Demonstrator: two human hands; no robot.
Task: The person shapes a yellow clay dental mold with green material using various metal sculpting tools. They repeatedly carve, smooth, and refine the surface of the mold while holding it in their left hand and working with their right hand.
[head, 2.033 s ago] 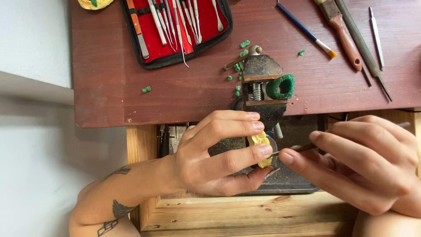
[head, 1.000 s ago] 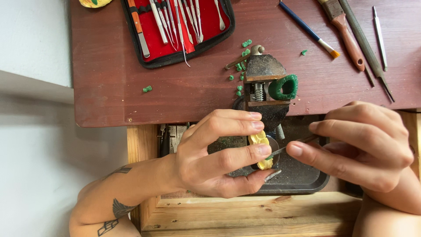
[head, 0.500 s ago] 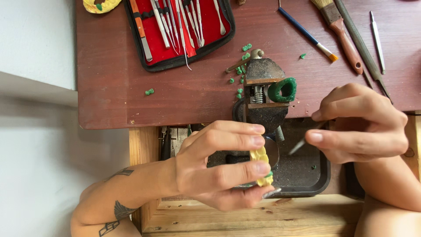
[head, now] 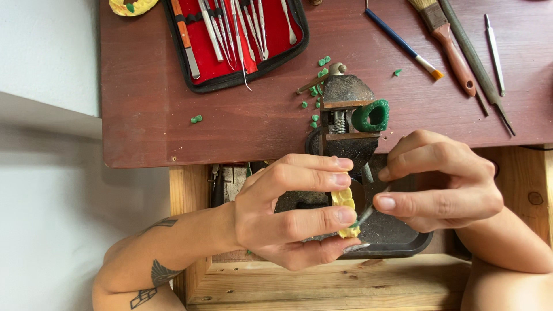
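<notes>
left hand [head: 276, 213] fingers [head: 340, 216] pinched tight on a small yellow carved wax piece [head: 344, 208] over the black tray [head: 397, 242], right hand [head: 443, 184] fingers closed around a thin metal carving tool [head: 368, 212], tip touching the wax

One vise [head: 345, 109], two brushes [head: 403, 45].

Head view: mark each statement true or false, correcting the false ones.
1. The left hand pinches a small yellow piece between its fingers. True.
2. The right hand is empty. False: it holds a thin pointed tool whose tip meets the yellow piece.
3. A green ring sits at the small bench vise. True.
4. The red-lined tool case is closed. False: it lies open, showing metal tools.
5. Green chips lie scattered on the tabletop. True.
</notes>
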